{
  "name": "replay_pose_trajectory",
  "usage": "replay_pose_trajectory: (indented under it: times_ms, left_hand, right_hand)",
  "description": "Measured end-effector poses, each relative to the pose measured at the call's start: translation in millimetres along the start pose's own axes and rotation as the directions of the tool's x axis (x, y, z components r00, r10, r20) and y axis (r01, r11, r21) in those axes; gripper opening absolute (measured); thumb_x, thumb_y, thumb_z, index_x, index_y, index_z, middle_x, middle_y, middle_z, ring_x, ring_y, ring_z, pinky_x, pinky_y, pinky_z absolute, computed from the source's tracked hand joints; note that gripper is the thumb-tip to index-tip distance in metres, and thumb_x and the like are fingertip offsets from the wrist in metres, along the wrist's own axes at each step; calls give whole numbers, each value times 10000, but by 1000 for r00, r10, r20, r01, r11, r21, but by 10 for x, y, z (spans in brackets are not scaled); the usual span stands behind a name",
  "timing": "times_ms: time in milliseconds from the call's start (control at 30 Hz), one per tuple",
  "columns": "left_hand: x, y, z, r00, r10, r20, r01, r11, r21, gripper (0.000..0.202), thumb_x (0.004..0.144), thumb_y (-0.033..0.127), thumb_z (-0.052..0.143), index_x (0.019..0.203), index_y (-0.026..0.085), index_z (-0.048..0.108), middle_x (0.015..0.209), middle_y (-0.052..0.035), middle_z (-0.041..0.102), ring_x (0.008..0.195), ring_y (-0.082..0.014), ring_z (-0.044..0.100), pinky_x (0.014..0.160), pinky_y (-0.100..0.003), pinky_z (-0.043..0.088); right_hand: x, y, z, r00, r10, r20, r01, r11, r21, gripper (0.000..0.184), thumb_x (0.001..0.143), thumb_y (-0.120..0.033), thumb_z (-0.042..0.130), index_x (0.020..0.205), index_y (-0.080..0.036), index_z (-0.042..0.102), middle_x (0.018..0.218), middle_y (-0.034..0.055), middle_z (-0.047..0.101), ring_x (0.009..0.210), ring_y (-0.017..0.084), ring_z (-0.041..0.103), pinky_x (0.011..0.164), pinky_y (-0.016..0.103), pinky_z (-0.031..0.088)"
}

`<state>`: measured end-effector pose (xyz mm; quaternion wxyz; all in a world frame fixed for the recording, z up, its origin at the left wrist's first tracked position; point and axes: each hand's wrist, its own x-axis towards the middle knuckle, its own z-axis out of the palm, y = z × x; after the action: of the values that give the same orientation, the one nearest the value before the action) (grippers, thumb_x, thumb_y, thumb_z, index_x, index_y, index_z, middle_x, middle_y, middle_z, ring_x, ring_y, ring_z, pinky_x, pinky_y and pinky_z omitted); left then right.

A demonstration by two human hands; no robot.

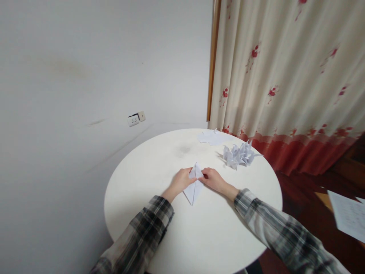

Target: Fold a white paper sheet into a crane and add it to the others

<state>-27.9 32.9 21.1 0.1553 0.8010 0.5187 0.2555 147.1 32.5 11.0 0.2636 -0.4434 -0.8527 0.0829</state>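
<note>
A sheet of white paper folded into a long diamond (194, 192) lies on the round white table (137, 182), one point toward me and the other away. My left hand (182, 180) grips its left edge, thumb on top near the middle. From the right, my right hand (212, 179) pinches the opposite edge, its fingertips almost meeting the left thumb. A crease runs down the near half of the paper. The undersides of the fingers are hidden.
A cluster of folded white paper cranes (239, 154) stands at the table's right. Behind it lie flat white paper pieces (211, 137). A wall with a socket (133, 120) borders the left; a flowered curtain (285, 76) hangs behind. Written sheets (346, 213) show at far right.
</note>
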Motion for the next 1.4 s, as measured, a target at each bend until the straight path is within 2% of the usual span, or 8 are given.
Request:
replay_pose_trajectory:
  times_ms: [333, 633, 767, 867, 933, 1067, 1133, 1400]
  left_hand:
    - [-16, 35, -4, 1000, 11, -10, -8, 975, 224, 294, 736, 279, 555, 1006, 170, 525, 934, -74, 622, 870, -212, 574, 738, -278, 419]
    - [-12, 8, 15, 996, 91, -23, -84, 972, 219, 270, 745, 234, 564, 1000, 183, 488, 874, -35, 580, 847, -190, 550, 749, -297, 418]
    - [-37, 42, 15, 975, 166, -146, -124, 957, 261, 408, 731, 227, 584, 1104, 190, 424, 1002, -59, 562, 960, -203, 515, 839, -350, 396]
    - [-77, 132, -13, 910, 281, -304, -180, 930, 321, 557, 735, 208, 577, 1225, 163, 316, 1229, -119, 437, 1155, -235, 380, 946, -402, 326]
    - [-104, 199, -33, 880, 324, -347, -197, 914, 355, 495, 762, 181, 537, 1213, 139, 338, 1245, -133, 418, 1175, -243, 353, 960, -410, 316]
    - [-132, 242, -9, 911, 397, -108, -332, 865, 377, 152, 825, 181, 457, 962, 171, 521, 964, -45, 568, 937, -188, 504, 835, -339, 414]
    - [-132, 212, 36, 919, 394, 11, -369, 850, 376, 122, 830, 195, 461, 916, 182, 547, 921, -26, 576, 885, -174, 520, 782, -311, 438]
    - [-119, 150, 136, 925, 372, 70, -365, 827, 427, 219, 843, 169, 432, 1020, 165, 560, 966, -60, 574, 953, -179, 512, 833, -314, 433]
  right_hand:
    - [26, 64, -51, 999, 49, -9, -46, 983, 177, 73, 709, -188, 610, 655, -139, 618, 598, -5, 570, 558, 97, 458, 557, 192, 318]
    - [26, 75, -28, 994, 106, -23, -97, 959, 265, 77, 693, -207, 603, 691, -147, 652, 556, -26, 555, 534, 92, 454, 541, 189, 315]
    - [30, 71, -24, 991, 124, -46, -109, 963, 245, 80, 700, -173, 572, 695, -147, 648, 582, -15, 577, 542, 94, 467, 548, 189, 316]
    - [41, 98, -34, 981, 169, -92, -147, 966, 211, 90, 699, -150, 554, 692, -146, 644, 611, 0, 597, 560, 101, 481, 562, 194, 322]
    - [52, 126, -48, 972, 207, -112, -183, 964, 192, 96, 698, -147, 548, 696, -143, 644, 633, 10, 610, 572, 107, 488, 570, 198, 325]
    - [76, 159, -70, 963, 247, -108, -227, 959, 172, 102, 693, -142, 538, 697, -139, 639, 661, 21, 622, 593, 112, 497, 583, 200, 328]
    - [85, 155, -67, 963, 249, -100, -231, 960, 159, 103, 694, -137, 527, 687, -141, 629, 656, 17, 615, 594, 111, 492, 584, 199, 322]
    - [111, 108, -31, 952, 284, -116, -287, 958, -5, 100, 731, -204, 504, 676, -152, 569, 634, 6, 564, 582, 110, 434, 560, 210, 267]
